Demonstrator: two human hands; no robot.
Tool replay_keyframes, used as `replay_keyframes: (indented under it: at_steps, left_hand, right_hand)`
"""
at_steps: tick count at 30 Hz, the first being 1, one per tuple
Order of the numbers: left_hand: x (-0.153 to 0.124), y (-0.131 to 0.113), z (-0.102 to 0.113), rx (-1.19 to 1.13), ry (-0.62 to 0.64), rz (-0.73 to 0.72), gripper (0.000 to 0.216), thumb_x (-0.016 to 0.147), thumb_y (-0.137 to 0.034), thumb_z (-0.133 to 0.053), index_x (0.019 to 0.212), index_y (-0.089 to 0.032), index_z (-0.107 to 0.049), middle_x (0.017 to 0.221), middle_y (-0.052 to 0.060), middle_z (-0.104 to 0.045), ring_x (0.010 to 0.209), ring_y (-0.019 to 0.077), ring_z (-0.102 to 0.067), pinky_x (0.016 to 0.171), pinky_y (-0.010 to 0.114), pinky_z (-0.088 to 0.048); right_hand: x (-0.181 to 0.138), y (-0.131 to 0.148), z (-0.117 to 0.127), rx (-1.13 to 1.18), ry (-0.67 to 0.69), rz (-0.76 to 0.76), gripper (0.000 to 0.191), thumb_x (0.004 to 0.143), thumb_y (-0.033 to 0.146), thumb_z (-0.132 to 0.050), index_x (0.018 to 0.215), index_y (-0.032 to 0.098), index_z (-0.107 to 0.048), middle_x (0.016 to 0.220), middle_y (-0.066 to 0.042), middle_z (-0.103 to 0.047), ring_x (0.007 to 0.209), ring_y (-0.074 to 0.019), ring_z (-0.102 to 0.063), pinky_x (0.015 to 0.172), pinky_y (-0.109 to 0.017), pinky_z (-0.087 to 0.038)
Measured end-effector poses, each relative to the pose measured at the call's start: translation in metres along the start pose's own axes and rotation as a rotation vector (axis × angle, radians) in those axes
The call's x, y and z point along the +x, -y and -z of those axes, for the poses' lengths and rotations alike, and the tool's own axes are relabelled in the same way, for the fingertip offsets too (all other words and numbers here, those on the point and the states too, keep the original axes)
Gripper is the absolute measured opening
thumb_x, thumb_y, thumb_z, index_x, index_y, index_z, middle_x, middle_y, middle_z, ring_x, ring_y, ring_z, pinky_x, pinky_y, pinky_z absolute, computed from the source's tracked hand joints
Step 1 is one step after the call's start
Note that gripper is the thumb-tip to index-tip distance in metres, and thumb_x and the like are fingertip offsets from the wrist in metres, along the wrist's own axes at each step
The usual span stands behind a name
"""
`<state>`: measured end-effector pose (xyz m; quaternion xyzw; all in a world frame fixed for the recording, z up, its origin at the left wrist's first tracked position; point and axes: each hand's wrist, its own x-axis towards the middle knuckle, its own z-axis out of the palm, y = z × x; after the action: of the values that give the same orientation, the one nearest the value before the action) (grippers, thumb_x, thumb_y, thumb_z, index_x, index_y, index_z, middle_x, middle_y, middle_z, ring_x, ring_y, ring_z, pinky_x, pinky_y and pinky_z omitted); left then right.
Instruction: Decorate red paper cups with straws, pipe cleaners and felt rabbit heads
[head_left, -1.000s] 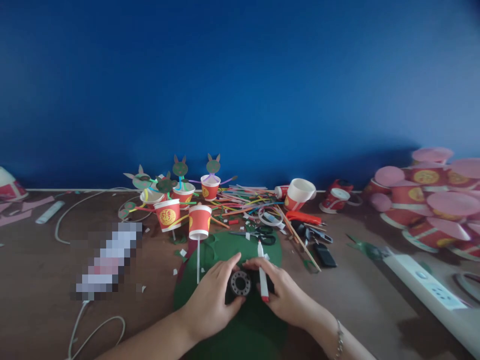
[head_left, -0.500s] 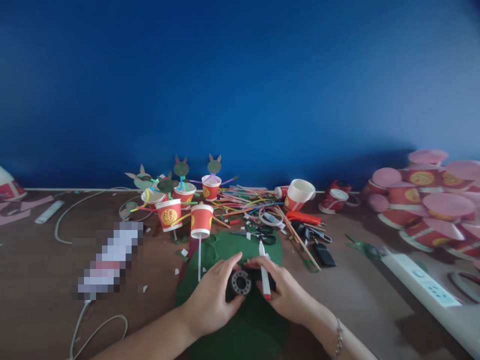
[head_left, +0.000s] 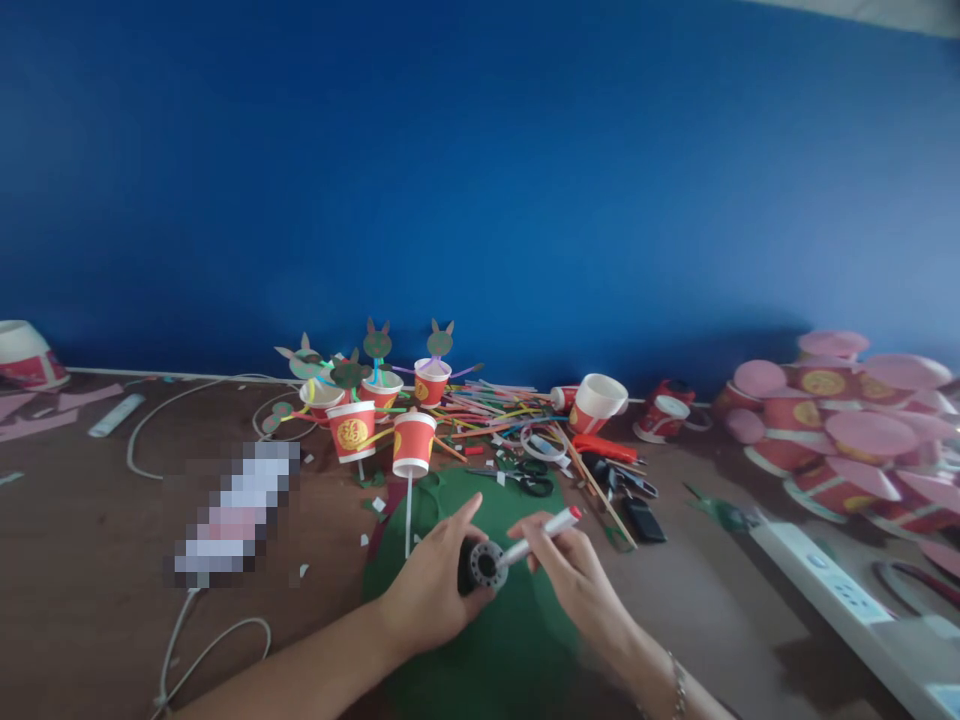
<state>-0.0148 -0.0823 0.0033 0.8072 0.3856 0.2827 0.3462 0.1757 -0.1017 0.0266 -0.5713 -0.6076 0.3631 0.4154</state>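
Note:
My left hand (head_left: 435, 580) is wrapped round the side of a black cylinder with a grey ring of small holes (head_left: 488, 564) on the face turned up. A white marker with a red end (head_left: 549, 531) is pinched in my right hand (head_left: 574, 570). Its red end points up and to the right, while the other end meets or nearly meets the ring's right edge. Both hands are over a green sheet (head_left: 517, 640) on the brown table. Scissors with dark handles (head_left: 529, 480) lie at the sheet's far edge.
Red paper cups with paper animal heads (head_left: 352, 430) stand beyond my left hand. Colourful sticks (head_left: 487, 405) are heaped by the blue wall. Stacked cups with pink discs (head_left: 832, 410) and a white power strip (head_left: 817, 570) are at right. A blurred-out device (head_left: 236, 515) with a cable lies left.
My right hand has turned the marker from nearly upright to a slant and brought its lower end to the ringed cylinder. My left hand keeps its hold. The view has shifted slightly.

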Motion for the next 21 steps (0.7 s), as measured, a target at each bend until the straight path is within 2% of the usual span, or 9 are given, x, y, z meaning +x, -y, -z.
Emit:
replay_keyframes:
  at_steps: [6, 10, 15, 21]
  left_hand:
    - [0.001, 0.001, 0.0, 0.075, -0.023, -0.049, 0.093, 0.069, -0.018, -0.064, 0.142, -0.022, -0.007, 0.108, 0.006, -0.059, 0.104, 0.0238, -0.052, 0.095, 0.045, -0.038]
    - [0.002, 0.001, 0.0, 0.108, -0.023, -0.069, 0.094, 0.069, -0.019, -0.065, 0.143, -0.023, -0.006, 0.108, 0.005, -0.06, 0.104, 0.0251, -0.05, 0.096, 0.047, -0.035]
    - [0.002, 0.001, 0.001, 0.095, -0.018, -0.053, 0.096, 0.068, -0.019, -0.067, 0.142, -0.024, -0.006, 0.109, 0.004, -0.06, 0.105, 0.0249, -0.049, 0.097, 0.047, -0.033]
    - [0.002, 0.001, 0.001, 0.1, -0.011, -0.04, 0.091, 0.07, -0.023, -0.065, 0.141, -0.021, -0.009, 0.11, 0.005, -0.06, 0.105, 0.0251, -0.049, 0.096, 0.046, -0.033]
  right_hand:
    - [0.001, 0.007, -0.012, -0.183, 0.044, 0.033, 0.038, 0.09, 0.043, -0.043, 0.063, 0.017, -0.051, 0.065, -0.001, -0.052, 0.062, -0.0138, -0.049, 0.057, -0.023, -0.036]
    - [-0.002, 0.012, -0.015, -0.281, 0.052, 0.082, 0.037, 0.09, 0.041, -0.041, 0.064, 0.017, -0.051, 0.066, -0.001, -0.055, 0.063, -0.0143, -0.051, 0.06, -0.024, -0.037]
    - [-0.002, 0.014, -0.018, -0.315, 0.038, 0.109, 0.033, 0.089, 0.038, -0.043, 0.065, 0.017, -0.054, 0.067, -0.002, -0.059, 0.063, -0.0151, -0.054, 0.061, -0.023, -0.038]
    - [0.002, 0.008, -0.019, -0.299, 0.098, 0.055, 0.037, 0.089, 0.04, -0.041, 0.06, 0.018, -0.047, 0.066, -0.002, -0.057, 0.063, -0.0142, -0.052, 0.06, -0.023, -0.038]
